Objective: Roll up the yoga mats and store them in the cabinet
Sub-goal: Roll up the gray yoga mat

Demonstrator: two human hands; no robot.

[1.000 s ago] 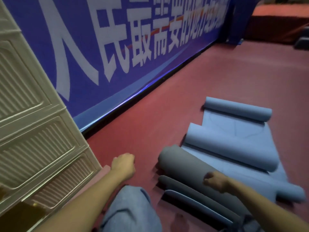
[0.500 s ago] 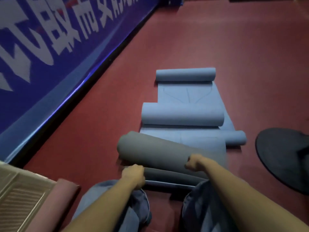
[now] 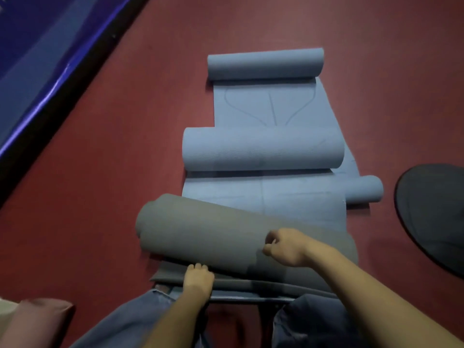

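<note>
I'm resting my curled right hand [image 3: 286, 247] on the fat grey foam mat roll [image 3: 226, 234], left hand [image 3: 198, 278] gripping its loose edge underneath; it's probably gonna spring open.

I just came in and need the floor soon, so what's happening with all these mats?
A person is kneeling on the red floor, working on a grey mat that is mostly rolled. The left hand sits at the roll's near edge on the flat tail, and the right hand rests on top of the roll with curled fingers. Beyond it lie blue mats, partly rolled and overlapping, none put away. No cabinet is in view now.
</note>
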